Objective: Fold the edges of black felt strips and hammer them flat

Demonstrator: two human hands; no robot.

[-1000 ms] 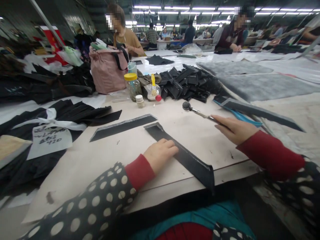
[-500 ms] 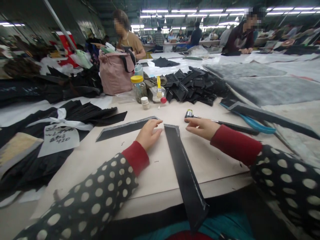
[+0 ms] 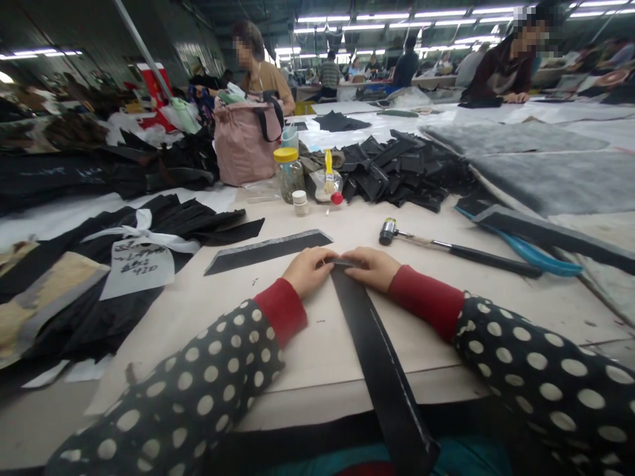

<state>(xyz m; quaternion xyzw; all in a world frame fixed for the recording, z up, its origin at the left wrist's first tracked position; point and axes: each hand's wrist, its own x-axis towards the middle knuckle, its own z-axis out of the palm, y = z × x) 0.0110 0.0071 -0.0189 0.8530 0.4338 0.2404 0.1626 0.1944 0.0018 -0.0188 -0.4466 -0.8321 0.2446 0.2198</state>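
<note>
Tagged black fabric bundle (image 3: 141, 264) at far left on cutting table (image 3: 322, 390). Shorter grey-edged black strip (image 3: 265, 252) lies flat beyond. Left hand (image 3: 310, 272) rests on top end of long black fabric strip (image 3: 380, 350), fingers loose, not clenched; strip runs over table edge toward person. Right hand (image 3: 372, 268) presses same end, also no firm grasp. Mallet (image 3: 446, 246) lies right, untouched.

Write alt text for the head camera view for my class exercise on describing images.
The left hand and right hand, in red cuffs and polka-dot sleeves, rest on the end of a long black fabric strip on a pale worktable. A second black strip lies to the left, a small hammer to the right, and a heap of black fabric pieces beyond.
</note>
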